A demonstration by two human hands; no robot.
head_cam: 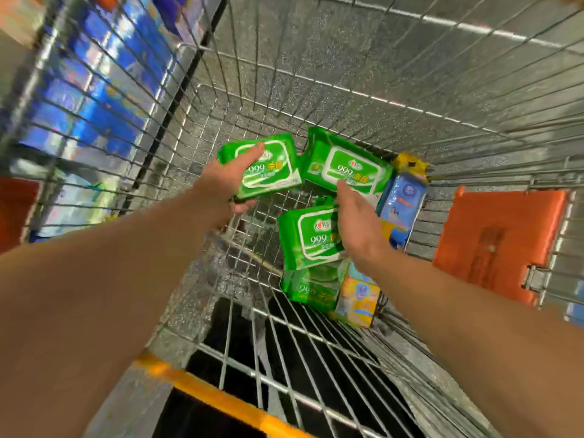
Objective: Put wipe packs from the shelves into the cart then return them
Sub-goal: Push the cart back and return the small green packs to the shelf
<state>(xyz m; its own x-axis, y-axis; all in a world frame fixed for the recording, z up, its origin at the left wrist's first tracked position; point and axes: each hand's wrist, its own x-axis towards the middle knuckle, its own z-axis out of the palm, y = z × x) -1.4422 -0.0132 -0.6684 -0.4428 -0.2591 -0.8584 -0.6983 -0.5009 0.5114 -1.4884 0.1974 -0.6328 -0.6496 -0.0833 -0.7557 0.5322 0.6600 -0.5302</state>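
Note:
Inside the wire cart (347, 58), my left hand (229, 177) grips a green wipe pack (271, 172) by its near edge, thumb on top, held above the cart floor. My right hand (357, 219) hovers open, fingertips touching the edge of a second green pack (344, 167) that leans against the cart's right side. A third green pack (308, 238) lies partly under that hand, with a fourth green pack (311, 286) below it. A blue wipe pack (399, 210) stands on edge at the right, and a yellow-blue pack (358, 298) lies nearest me.
The cart's orange handle bar (221, 396) runs across the bottom. An orange child-seat flap (496, 241) hangs on the right. Shelves with blue packages (94, 90) show through the cart's left wall. The left half of the cart floor is bare wire.

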